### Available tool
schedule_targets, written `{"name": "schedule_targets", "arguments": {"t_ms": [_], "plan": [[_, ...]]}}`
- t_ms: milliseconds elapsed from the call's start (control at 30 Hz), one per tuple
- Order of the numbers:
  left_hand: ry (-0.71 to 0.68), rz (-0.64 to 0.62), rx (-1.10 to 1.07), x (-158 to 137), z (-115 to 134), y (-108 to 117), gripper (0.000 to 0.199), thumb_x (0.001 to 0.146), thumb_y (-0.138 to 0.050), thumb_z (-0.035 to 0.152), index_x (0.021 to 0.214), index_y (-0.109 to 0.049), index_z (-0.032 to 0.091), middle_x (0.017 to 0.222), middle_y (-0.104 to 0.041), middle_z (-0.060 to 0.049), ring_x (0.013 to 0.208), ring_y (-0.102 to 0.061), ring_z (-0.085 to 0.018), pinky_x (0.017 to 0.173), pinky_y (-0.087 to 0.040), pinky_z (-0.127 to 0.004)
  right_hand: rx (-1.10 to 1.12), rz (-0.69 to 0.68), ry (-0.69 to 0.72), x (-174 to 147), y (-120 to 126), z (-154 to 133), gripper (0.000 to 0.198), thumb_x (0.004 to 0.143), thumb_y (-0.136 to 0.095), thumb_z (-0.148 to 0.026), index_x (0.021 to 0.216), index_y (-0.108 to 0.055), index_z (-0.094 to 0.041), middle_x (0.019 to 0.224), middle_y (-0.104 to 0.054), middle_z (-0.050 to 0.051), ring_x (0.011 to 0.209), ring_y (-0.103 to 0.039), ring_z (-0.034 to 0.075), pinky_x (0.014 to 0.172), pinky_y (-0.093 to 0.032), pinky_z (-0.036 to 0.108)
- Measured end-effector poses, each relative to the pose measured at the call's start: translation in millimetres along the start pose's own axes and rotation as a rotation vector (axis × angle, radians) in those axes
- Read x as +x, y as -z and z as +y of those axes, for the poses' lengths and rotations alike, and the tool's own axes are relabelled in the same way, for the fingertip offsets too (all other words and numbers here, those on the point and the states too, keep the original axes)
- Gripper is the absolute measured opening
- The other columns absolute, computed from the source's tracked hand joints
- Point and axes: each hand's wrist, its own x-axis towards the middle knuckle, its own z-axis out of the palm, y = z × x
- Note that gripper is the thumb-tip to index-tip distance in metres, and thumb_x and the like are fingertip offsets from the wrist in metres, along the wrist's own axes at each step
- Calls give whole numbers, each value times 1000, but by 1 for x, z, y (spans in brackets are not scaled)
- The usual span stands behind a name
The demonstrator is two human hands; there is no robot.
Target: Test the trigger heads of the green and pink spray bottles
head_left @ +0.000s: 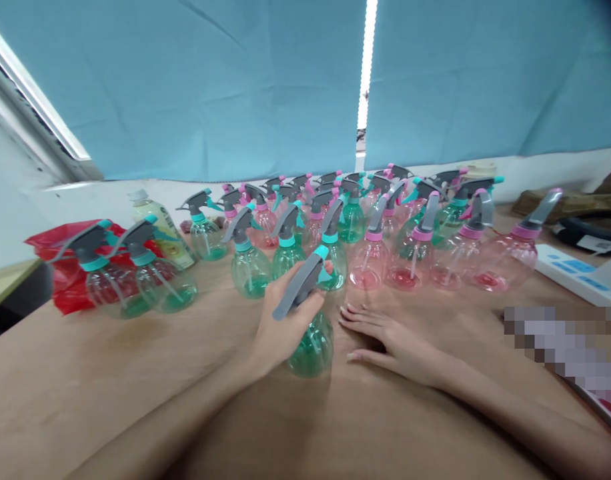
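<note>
My left hand (284, 320) is wrapped round the neck of a green spray bottle (313, 350) with a grey trigger head and a teal nozzle. That bottle is at the middle of the wooden table, and its neck is hidden by my fingers. To the right of it, my right hand (393, 340) lies on the tabletop with fingers stretched out, holding nothing. Just beyond my hands stand green spray bottles (250, 270) and pink spray bottles (368, 263), with several more in rows behind. Two further green spray bottles (168, 283) stand at the left.
A red plastic bag (68, 283) and a pale-labelled bottle (163, 227) are at the left. On the right are a white and blue box (575, 267), a dark coiled item (588, 233) and a blurred-out patch. A blue curtain (210, 87) hangs behind the table (85, 387).
</note>
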Motion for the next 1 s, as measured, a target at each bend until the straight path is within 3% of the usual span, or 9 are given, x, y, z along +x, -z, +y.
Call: {"name": "schedule_targets", "arguments": {"t_ms": [200, 567, 733, 833, 1000], "plan": [[41, -22, 8, -1, 1, 2, 18, 80, -53, 21, 95, -63, 21, 78, -60, 0, 71, -58, -15, 75, -50, -30, -35, -18, -12, 1, 0, 0, 66, 87, -51, -58, 142, -40, -23, 148, -38, 6, 138, -33, 26, 113, -28, 48], [26, -94, 81, 3, 13, 4, 37, 81, -57, 23, 118, -58, 25, 99, -66, -4, 76, -61, -15, 66, -49, -25, -9, 0, -8, 0, 1, -1, 65, 86, -53, -57, 142, -40, -26, 147, -40, 5, 137, -35, 26, 112, -30, 48], [-14, -159, 33, 4, 11, 6, 43, 78, -61, 25, 121, -55, 24, 115, -64, -7, 81, -65, -17, 74, -53, -30, -28, -10, -18, 0, 0, 0, 66, 86, -52, -58, 142, -39, -24, 148, -39, 5, 137, -34, 25, 113, -29, 47], [-10, -164, 39, 4, 9, 7, 52, 75, -62, 24, 126, -51, 24, 115, -65, -8, 84, -66, -19, 78, -54, -34, -31, -9, -14, 0, 0, 1, 66, 86, -52, -58, 142, -39, -24, 148, -39, 6, 137, -34, 25, 113, -29, 47], [8, -167, 37, 3, 6, 7, 51, 76, -58, 21, 126, -51, 25, 117, -64, -7, 88, -66, -19, 78, -53, -33, -37, -15, -12, 1, 1, -1, 66, 87, -51, -58, 142, -39, -24, 148, -39, 6, 137, -34, 26, 112, -30, 49]]}}
